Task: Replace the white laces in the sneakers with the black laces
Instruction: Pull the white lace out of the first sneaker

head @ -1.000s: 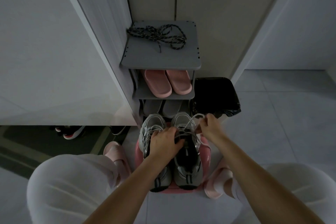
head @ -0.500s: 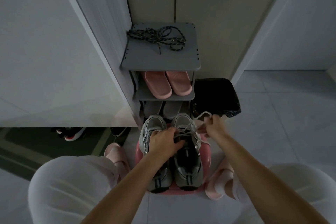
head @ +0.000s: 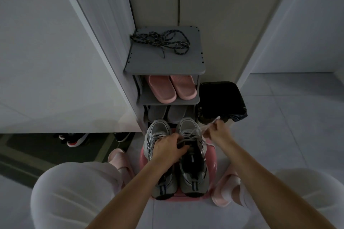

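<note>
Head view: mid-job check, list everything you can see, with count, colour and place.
sneakers: 2, grey, side by side on the pink stool
white laces: 2, white, threaded in the sneakers; the right-side one pulled out to the right
black laces: 1 bundle, dark speckled, on the rack top
shoe rack: 1, grey, against the wall
pink stool: 1, pink, floor before the rack
pink slippers: 2, pink, rack's second shelf
grey slippers: 2, grey, shelf below
bin: 1, black bag, right of the rack
dark shoes: at least 2, black, one with red, under the left panel
worn slippers: 2, pink, on the person's feet
left hand: grips the right-side sneaker at its tongue
right hand: fingers pinch the pulled lace
</note>
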A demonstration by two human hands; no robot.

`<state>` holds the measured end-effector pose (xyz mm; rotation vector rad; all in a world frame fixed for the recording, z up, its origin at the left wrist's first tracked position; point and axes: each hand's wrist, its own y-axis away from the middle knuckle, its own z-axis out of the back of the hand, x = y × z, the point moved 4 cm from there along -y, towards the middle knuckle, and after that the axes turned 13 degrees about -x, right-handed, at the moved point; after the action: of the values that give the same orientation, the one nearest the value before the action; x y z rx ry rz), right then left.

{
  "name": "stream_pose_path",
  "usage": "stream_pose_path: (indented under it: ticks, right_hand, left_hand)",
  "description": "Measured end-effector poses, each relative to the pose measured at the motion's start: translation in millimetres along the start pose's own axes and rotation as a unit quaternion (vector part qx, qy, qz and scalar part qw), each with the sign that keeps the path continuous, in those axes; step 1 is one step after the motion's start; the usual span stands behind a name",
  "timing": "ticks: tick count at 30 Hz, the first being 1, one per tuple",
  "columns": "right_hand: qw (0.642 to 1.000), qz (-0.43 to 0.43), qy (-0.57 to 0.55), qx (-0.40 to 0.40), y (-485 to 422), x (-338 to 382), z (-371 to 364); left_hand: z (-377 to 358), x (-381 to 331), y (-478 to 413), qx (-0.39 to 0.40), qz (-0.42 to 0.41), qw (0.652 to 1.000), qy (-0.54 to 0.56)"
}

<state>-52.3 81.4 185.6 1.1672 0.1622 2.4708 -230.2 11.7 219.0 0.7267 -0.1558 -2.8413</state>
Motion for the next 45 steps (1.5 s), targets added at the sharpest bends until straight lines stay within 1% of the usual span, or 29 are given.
stream_pose_path:
  ticks: [2,3,4,5,7,8,9,10,11,13,14,16,18,20,22,24,25,26,29,31,33,34,35,36,37,39,40,43,45]
  right_hand:
    - [0.995,-0.038,-0.083,-0.034,-11.5,-6.5,3.9]
    - [0.991,-0.055,-0.114,-0.036,-14.0,-10.1,4.3]
    - [0.988,-0.067,-0.138,-0.024,-9.5,-8.4,6.2]
    - [0.984,-0.076,-0.160,0.006,-2.1,-6.3,4.1]
    - [0.983,-0.068,-0.152,0.078,14.1,-2.9,-4.9]
    - [0.986,-0.047,-0.126,0.101,18.7,-4.0,-11.2]
    - [0.990,-0.023,-0.092,0.108,20.6,-5.8,-15.8]
    - [0.993,-0.006,-0.061,0.100,18.6,-8.3,-20.2]
    - [0.995,-0.007,-0.043,0.091,15.1,-9.8,-22.2]
    - [0.997,-0.037,-0.046,0.056,6.0,-10.9,-19.0]
    - [0.995,-0.060,-0.071,0.021,4.8,-7.5,-9.8]
    - [0.979,-0.109,-0.166,-0.039,-0.1,-8.2,3.6]
    - [0.964,-0.132,-0.213,-0.087,-1.8,-13.4,10.9]
    - [0.963,-0.133,-0.215,-0.092,1.8,-19.1,9.3]
    - [0.968,-0.125,-0.217,-0.021,9.6,-22.4,-1.4]
    - [0.980,-0.082,-0.171,0.058,17.6,-21.8,-12.3]
    - [0.986,-0.054,-0.137,0.074,20.6,-20.0,-15.1]
    - [0.990,-0.036,-0.113,0.077,22.4,-18.8,-17.0]
    - [0.995,-0.018,-0.068,0.071,22.1,-14.1,-18.9]
    - [0.998,-0.002,-0.042,0.047,21.4,-7.9,-15.2]
    - [0.994,-0.051,-0.093,0.012,18.3,-7.1,-8.9]
    - [0.989,-0.079,-0.122,0.011,18.0,-8.9,-7.3]
    - [0.987,-0.091,-0.132,0.015,19.4,-8.7,-5.2]
    - [0.989,-0.086,-0.115,0.023,19.1,-11.2,-5.5]
    - [0.994,-0.068,-0.079,0.036,20.8,-12.1,-4.6]
    - [0.999,0.000,0.004,0.046,30.0,-11.0,0.1]
    - [0.998,0.035,0.022,0.043,38.1,-9.5,3.1]
    - [0.995,0.059,0.051,0.055,66.2,-6.3,8.4]
    - [0.990,0.067,0.087,0.090,79.7,-13.0,4.6]
  left_hand:
    - [-0.7,0.3,0.3,-0.002,0.001,1.000,0.002]
    - [-0.9,0.3,0.4,-0.003,0.002,1.000,0.003]
    - [-0.9,0.3,0.4,-0.005,0.003,1.000,0.003]
    - [-1.0,0.5,0.3,-0.006,0.005,1.000,0.003]
    - [-1.2,0.8,0.0,-0.005,0.009,1.000,0.005]
    - [-1.2,1.0,-0.1,-0.005,0.009,1.000,0.006]
    - [-1.3,1.3,-0.2,-0.004,0.009,1.000,0.008]
    - [-1.5,1.7,-0.3,-0.004,0.009,1.000,0.011]
    - [-1.8,2.1,-0.3,-0.005,0.009,1.000,0.014]
    - [-2.2,2.9,-0.2,-0.004,0.010,1.000,0.022]
    - [-2.5,3.2,-0.3,-0.004,0.010,1.000,0.025]
    - [-2.5,3.3,-0.1,-0.004,0.009,1.000,0.029]
    - [-2.2,2.9,0.2,-0.006,0.009,0.999,0.032]
    - [-2.1,2.4,0.5,-0.008,0.010,0.999,0.033]
    - [-2.9,3.0,0.7,-0.010,0.011,0.999,0.035]
    - [-3.2,3.0,0.9,-0.011,0.011,0.999,0.038]
    - [-3.1,2.8,1.1,-0.013,0.011,0.999,0.037]
    - [-3.2,2.7,1.0,-0.016,0.009,0.999,0.036]
    - [-3.7,2.7,1.3,-0.020,0.007,0.999,0.031]
    - [-4.2,3.1,1.1,-0.018,0.007,0.999,0.029]
    - [-4.5,3.3,0.3,-0.015,0.009,0.999,0.027]
    - [-4.6,3.7,0.3,-0.015,0.011,0.999,0.027]
    - [-5.2,4.2,0.1,-0.013,0.014,0.999,0.030]
    - [-5.7,4.8,0.0,-0.011,0.015,0.999,0.037]
    - [-6.2,5.0,-0.4,-0.009,0.015,0.999,0.043]
    - [-5.8,3.7,-2.1,-0.008,0.013,0.999,0.045]
    - [-5.2,3.1,-3.8,-0.008,0.018,0.999,0.043]
    - [-6.9,2.1,-11.9,-0.001,0.058,0.997,0.048]
    - [-10.3,0.6,-17.7,0.008,0.079,0.996,0.038]
